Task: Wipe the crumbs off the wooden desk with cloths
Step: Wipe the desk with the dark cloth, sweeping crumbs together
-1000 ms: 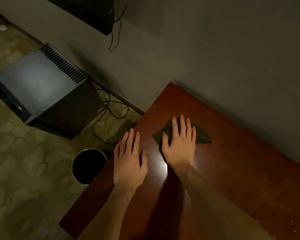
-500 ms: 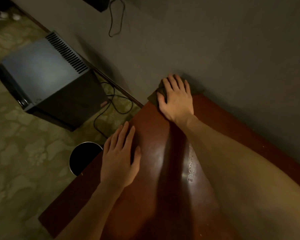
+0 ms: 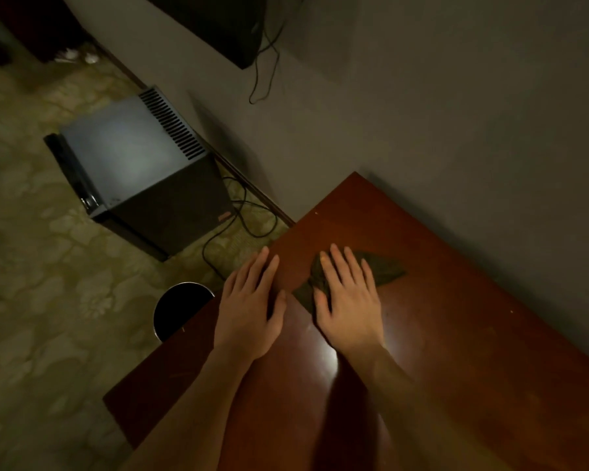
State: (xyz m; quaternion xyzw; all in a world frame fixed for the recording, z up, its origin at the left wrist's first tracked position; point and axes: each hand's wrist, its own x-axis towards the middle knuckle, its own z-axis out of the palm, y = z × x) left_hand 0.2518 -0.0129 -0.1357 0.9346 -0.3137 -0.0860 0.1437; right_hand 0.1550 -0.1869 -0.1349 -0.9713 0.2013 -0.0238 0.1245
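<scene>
Left hand, palm down with fingers straight and slightly spread, rests flat and holds nothing, on the reddish-brown polished wooden desk, close to the desk's left edge. Right hand, just beside it and further in from that edge, is also flat with straight fingers, and presses down on a dark olive-green crumpled cloth. This cloth lies on the desk top, a little way in from the left edge and short of the desk's far corner; part of it sticks out beyond the fingertips and part shows beside the thumb. Both bare forearms reach in over the desk's near side. A bright patch of reflected light shines on the desk behind the right wrist. A few pale crumbs dot the desk, one toward its right side near the back edge, one near the far corner and one at the left edge. On the floor below the desk's left edge stands a round dark waste bin with a shiny metal rim, partly hidden by the desk. Patterned beige-green carpet spreads to the left of the desk. Beyond the bin, further left of the desk, sits a black box-shaped appliance with a slotted vent along its top. Thin black cables trail on the carpet between that appliance and the desk's far corner. A plain grey wall runs along the desk's back edge. High on it, beyond the desk's far corner, hangs a dark flat object with a loose black cord dangling beneath.
</scene>
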